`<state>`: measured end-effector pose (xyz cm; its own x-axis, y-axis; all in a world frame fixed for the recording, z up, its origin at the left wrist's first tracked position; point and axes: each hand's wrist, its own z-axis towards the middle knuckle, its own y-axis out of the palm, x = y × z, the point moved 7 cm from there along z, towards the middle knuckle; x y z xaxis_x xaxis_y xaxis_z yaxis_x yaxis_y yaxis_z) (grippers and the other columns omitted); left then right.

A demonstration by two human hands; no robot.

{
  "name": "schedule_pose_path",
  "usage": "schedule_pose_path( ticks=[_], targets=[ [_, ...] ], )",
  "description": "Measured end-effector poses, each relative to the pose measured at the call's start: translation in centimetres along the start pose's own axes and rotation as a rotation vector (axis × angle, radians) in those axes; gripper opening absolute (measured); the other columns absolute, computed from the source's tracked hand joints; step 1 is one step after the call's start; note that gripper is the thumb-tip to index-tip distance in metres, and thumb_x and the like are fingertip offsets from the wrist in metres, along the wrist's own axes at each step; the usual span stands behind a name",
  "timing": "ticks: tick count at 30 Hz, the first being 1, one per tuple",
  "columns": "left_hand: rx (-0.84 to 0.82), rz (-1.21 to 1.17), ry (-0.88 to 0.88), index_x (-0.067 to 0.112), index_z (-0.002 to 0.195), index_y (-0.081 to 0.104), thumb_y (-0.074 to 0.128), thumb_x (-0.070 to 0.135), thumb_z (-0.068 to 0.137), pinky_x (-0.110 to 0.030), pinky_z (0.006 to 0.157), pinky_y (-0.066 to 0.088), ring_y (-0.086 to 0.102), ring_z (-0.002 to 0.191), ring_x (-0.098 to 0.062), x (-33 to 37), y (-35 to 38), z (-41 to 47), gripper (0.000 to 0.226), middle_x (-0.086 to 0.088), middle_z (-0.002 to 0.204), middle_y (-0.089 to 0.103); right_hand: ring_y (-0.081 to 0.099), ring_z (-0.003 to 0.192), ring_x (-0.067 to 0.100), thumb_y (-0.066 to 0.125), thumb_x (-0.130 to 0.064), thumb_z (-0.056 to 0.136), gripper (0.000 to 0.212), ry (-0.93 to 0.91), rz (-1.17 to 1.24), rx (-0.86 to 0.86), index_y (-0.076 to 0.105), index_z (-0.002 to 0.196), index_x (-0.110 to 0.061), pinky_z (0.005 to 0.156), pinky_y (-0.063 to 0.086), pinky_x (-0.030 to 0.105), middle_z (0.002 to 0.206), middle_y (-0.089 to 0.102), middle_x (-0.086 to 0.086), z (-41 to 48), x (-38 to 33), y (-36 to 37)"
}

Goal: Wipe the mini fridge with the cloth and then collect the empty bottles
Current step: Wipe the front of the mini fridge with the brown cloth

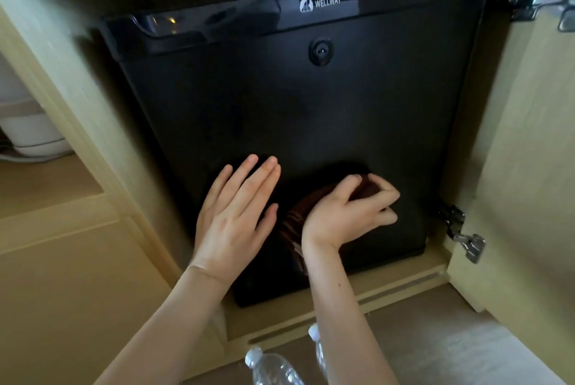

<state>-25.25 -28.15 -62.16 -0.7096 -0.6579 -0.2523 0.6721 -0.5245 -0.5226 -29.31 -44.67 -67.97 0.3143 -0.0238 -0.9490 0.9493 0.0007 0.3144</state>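
Mini fridge [295, 123] fills the middle of the head view: a black box with its door closed, set inside a pale wooden cabinet [77, 123]. A label reading WELLWAY [320, 3] sits near the top centre of the door, and a round lock [320, 51] lies just below it. The left hand [236, 213], in the lower centre of the frame, is open with its fingers straight and spread slightly, the palm lying flat against the lower part of the door. Just to the right of it, the right hand [348, 210] is closed around a bunched dark brown cloth [298, 222] and presses it against the door; part of the cloth shows between the two wrists and a little more shows above the knuckles. At the right edge of the frame the cabinet door [522, 166] stands open, with metal hinges [463, 235] at its upper and lower parts. At the bottom centre, on the floor [435, 344] in front of the cabinet, stand two clear plastic bottles [270, 366] with white caps; the right forearm partly hides one of them. At the left edge, a white object [28, 129] rests on a shelf; what it is cannot be told.
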Motion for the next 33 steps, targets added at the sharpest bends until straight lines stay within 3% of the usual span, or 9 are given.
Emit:
schedule_pose_path(
  ticks=[8, 13, 15, 18, 20, 27, 30, 33],
  targets=[
    [0.142, 0.013, -0.121, 0.013, 0.147, 0.046, 0.059, 0.027, 0.094, -0.038, 0.126, 0.013, 0.027, 0.149, -0.016, -0.5, -1.8, 4.7, 0.057, 0.005, 0.154, 0.036, 0.046, 0.086, 0.015, 0.062, -0.026, 0.091, 0.019, -0.421, 0.014, -0.106, 0.052, 0.107, -0.022, 0.067, 0.035, 0.009, 0.106, 0.034, -0.002, 1.7, -11.1, 4.0],
    [0.149, 0.038, -0.163, 0.015, 0.149, 0.044, 0.060, 0.033, 0.095, -0.041, 0.126, 0.014, 0.027, 0.150, -0.016, -0.8, -1.9, 5.7, 0.060, 0.003, 0.155, 0.042, 0.051, 0.086, 0.019, 0.063, -0.030, 0.090, 0.023, -0.772, -0.042, -0.265, 0.052, 0.107, -0.021, 0.070, 0.046, 0.022, 0.106, 0.034, -0.003, 2.8, -11.9, 3.6],
    [0.142, 0.048, -0.163, 0.017, 0.150, 0.043, 0.059, 0.035, 0.095, -0.041, 0.126, 0.014, 0.027, 0.151, -0.015, -1.1, -1.8, 5.5, 0.061, 0.005, 0.157, 0.040, 0.054, 0.087, 0.023, 0.063, -0.030, 0.090, 0.024, -0.657, -0.032, -0.221, 0.052, 0.110, -0.021, 0.073, 0.051, 0.031, 0.109, 0.036, -0.001, 5.5, -9.1, 2.1],
    [0.126, 0.042, -0.167, 0.018, 0.151, 0.040, 0.057, 0.037, 0.095, -0.040, 0.126, 0.013, 0.026, 0.151, -0.014, -1.3, -1.7, 5.3, 0.062, 0.010, 0.158, 0.034, 0.055, 0.090, 0.029, 0.058, -0.030, 0.093, 0.028, -0.298, -0.051, -0.067, 0.050, 0.116, -0.016, 0.075, 0.055, 0.044, 0.112, 0.037, 0.003, 8.6, -4.8, 0.0],
    [0.127, 0.032, -0.176, 0.017, 0.150, 0.042, 0.058, 0.035, 0.094, -0.040, 0.126, 0.014, 0.027, 0.151, -0.014, -1.1, -1.8, 5.3, 0.062, 0.009, 0.157, 0.036, 0.052, 0.090, 0.025, 0.059, -0.027, 0.093, 0.026, -0.297, -0.095, -0.056, 0.050, 0.115, -0.016, 0.073, 0.054, 0.041, 0.112, 0.036, 0.004, 7.3, -5.0, 0.2],
    [0.111, 0.031, -0.176, 0.019, 0.151, 0.041, 0.058, 0.036, 0.093, -0.038, 0.126, 0.013, 0.026, 0.151, -0.013, -1.1, -2.0, 5.5, 0.063, 0.009, 0.158, 0.036, 0.049, 0.083, 0.022, 0.062, -0.029, 0.089, 0.023, -1.171, -0.166, -0.484, 0.051, 0.107, -0.020, 0.062, 0.051, 0.032, 0.100, 0.043, 0.008, 1.4, -15.6, 5.6],
    [0.111, 0.040, -0.171, 0.018, 0.151, 0.042, 0.058, 0.036, 0.093, -0.039, 0.126, 0.014, 0.027, 0.151, -0.013, -1.2, -2.5, 5.5, 0.062, 0.009, 0.158, 0.036, 0.051, 0.086, 0.028, 0.063, -0.029, 0.086, 0.024, -1.271, -0.160, -0.533, 0.052, 0.105, -0.021, 0.069, 0.050, 0.035, 0.098, 0.048, 0.013, 3.8, -17.3, 5.6],
    [0.082, 0.058, -0.183, 0.019, 0.151, 0.042, 0.060, 0.038, 0.092, -0.042, 0.126, 0.012, 0.026, 0.151, -0.014, -1.5, -3.0, 6.0, 0.065, 0.011, 0.159, 0.033, 0.049, 0.093, 0.021, 0.063, -0.029, 0.087, 0.025, -1.183, -0.158, -0.499, 0.052, 0.108, -0.020, 0.074, 0.042, 0.023, 0.105, 0.047, 0.014, 7.8, -18.0, 5.3]
  ],
)
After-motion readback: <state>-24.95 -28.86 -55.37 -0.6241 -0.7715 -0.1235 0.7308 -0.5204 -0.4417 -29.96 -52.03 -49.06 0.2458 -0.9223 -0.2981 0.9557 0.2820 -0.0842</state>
